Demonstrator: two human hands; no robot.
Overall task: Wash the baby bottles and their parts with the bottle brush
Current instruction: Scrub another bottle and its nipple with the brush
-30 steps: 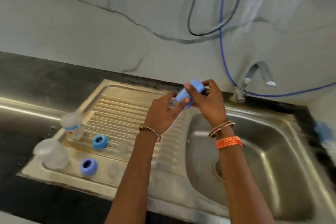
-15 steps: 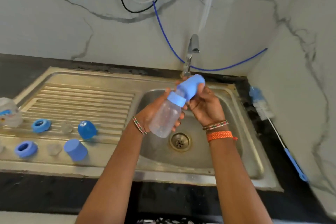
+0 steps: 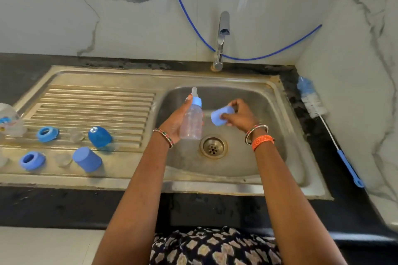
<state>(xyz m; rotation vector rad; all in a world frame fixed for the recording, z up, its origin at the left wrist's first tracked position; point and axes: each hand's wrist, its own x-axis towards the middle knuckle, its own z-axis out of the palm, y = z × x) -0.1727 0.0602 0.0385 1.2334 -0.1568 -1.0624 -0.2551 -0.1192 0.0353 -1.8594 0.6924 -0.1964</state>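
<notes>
Now, in the head view, the left hand (image 3: 175, 123) grips the bottle (image 3: 191, 121) at the frame's centre, above the sink (image 3: 277, 153). The right hand (image 3: 239, 117) pinches the blue cap (image 3: 219, 116) just beside it. I think the cap could slip into the basin, because only fingertips hold it. The bottle's long axis is almost vertical in the frame, with the teat (image 3: 194, 92) pointing to the top. The bottle brush (image 3: 327, 125) lies at the right edge.
</notes>
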